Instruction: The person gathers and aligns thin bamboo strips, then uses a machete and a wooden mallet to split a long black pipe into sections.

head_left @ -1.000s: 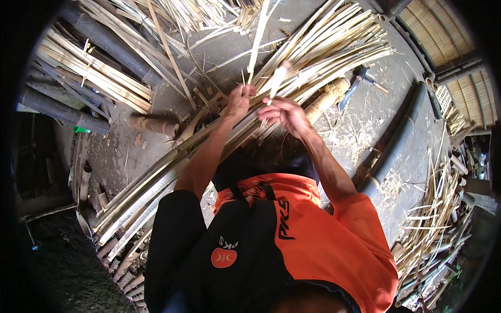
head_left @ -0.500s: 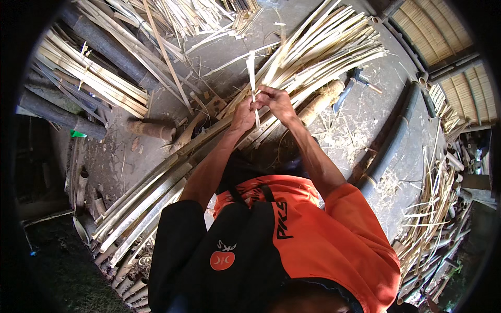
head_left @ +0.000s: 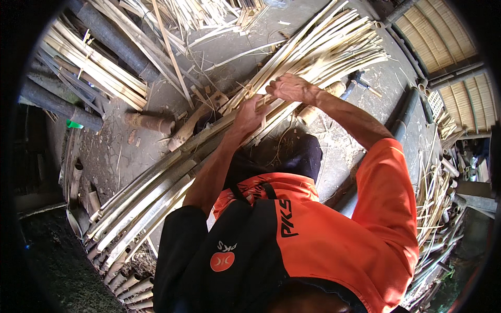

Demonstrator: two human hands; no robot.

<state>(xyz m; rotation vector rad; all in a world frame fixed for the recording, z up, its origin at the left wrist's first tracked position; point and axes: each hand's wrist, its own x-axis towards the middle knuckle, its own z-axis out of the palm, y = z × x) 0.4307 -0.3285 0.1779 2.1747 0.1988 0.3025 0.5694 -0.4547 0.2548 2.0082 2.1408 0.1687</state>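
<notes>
A long bundle of split bamboo strips point(head_left: 334, 44) lies slantwise in front of me, from lower left to upper right. Over its middle, my left hand point(head_left: 249, 116) is closed, with fingers pinched together. A short pale end of a thin bamboo strip point(head_left: 263, 121) shows just below those fingers. Close on its right, my right hand point(head_left: 290, 87) is curled with its back up, resting at the bundle's top. Whatever its fingers grip is hidden beneath them. Both hands are almost touching.
A hatchet-like tool point(head_left: 352, 86) and a bamboo tube point(head_left: 311, 113) lie right of the bundle. Another brown tube point(head_left: 150, 123) is on the left. More strips point(head_left: 94, 65) are piled upper left, and a dark pole point(head_left: 404, 117) lies at right beside strip heaps point(head_left: 430, 193).
My right hand has moved slightly right and up, its elbow swinging outward. The white strip that stood upright between my hands no longer shows there. My left hand has shifted only a little.
</notes>
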